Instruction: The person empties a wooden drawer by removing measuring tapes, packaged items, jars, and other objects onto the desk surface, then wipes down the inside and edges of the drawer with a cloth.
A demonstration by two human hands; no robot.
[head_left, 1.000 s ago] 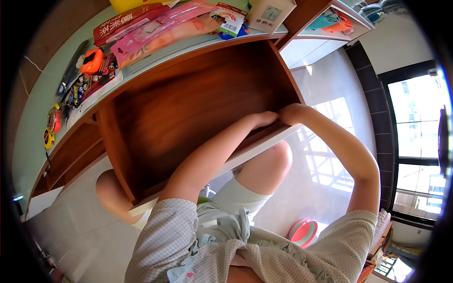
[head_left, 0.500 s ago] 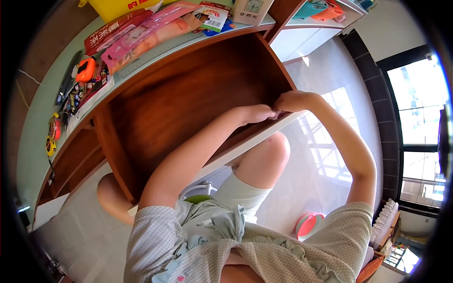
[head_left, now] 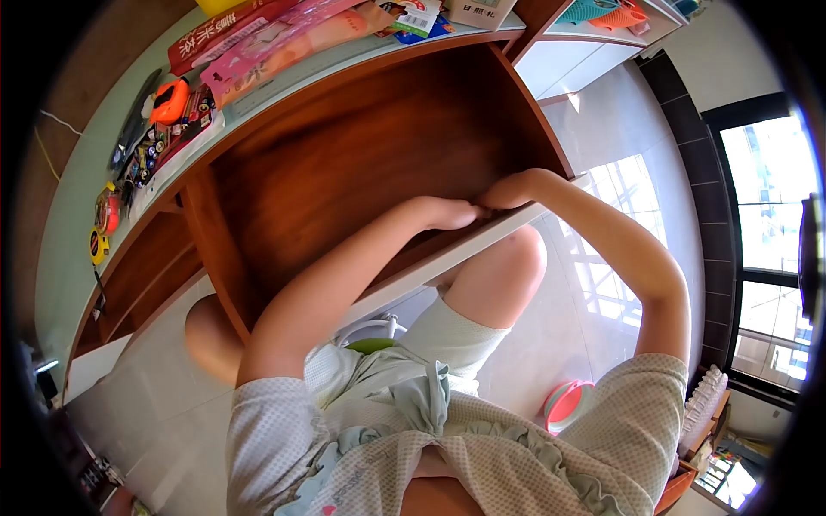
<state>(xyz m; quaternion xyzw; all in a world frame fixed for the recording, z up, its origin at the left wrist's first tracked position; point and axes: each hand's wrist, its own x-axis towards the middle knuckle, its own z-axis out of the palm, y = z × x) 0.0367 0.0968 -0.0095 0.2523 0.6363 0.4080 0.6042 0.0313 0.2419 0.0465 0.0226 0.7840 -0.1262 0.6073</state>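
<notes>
A wooden drawer (head_left: 344, 163) is pulled out in front of me, its pale front panel (head_left: 413, 279) crossing above my knees. My left hand (head_left: 451, 214) is at the inner side of that panel, right of its middle. Close against it is my right hand (head_left: 511, 190), reaching over the panel from the right. The fingers of both hands are curled in and meet low behind the front panel. Whatever they hold or press on is hidden by the fingers and shadow.
On the glass-topped desk (head_left: 62, 284) lie snack packets (head_left: 284, 52), an orange tape measure (head_left: 169, 101), batteries (head_left: 148, 159) and a yellow tape measure (head_left: 99, 247). A pink-rimmed basin (head_left: 568, 404) stands on the tiled floor. An open shelf (head_left: 594, 34) is at the upper right.
Both hands have slid left along the inside of the drawer front, staying together. The whole view has shifted slightly, so the desk and drawer appear further right.
</notes>
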